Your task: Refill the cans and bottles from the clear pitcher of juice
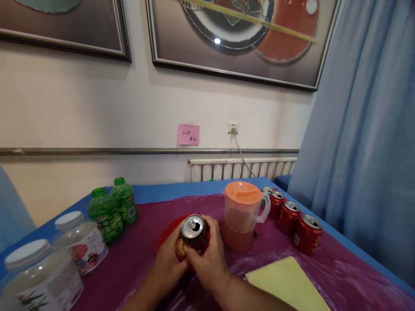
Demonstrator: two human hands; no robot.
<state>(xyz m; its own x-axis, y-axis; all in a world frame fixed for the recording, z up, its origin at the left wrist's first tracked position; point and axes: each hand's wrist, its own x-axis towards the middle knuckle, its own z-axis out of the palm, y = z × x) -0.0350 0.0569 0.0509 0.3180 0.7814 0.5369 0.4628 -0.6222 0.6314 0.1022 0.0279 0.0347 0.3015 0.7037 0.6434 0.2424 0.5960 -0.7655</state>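
An opened drink can [193, 229] with a dark mouth hole and a raised tab stands upright between my two hands. My left hand [171, 258] wraps its left side, and my right hand [212, 255] closes round its right side with the thumb across the front. Behind the can, partly covered by it and my left hand, shows a red dish [166, 235]. Just right of my right hand stands a clear pitcher [240, 222] with an orange lid, partly filled with an orange-brown liquid.
Several red cans [308, 234] line the table's right side. Two green bottles [106, 216] and two clear jars [45, 276] with white lids stand at the left. A yellow cloth [288, 283] lies front right on the purple plastic sheet [136, 259]. A blue curtain [359, 142] hangs at right.
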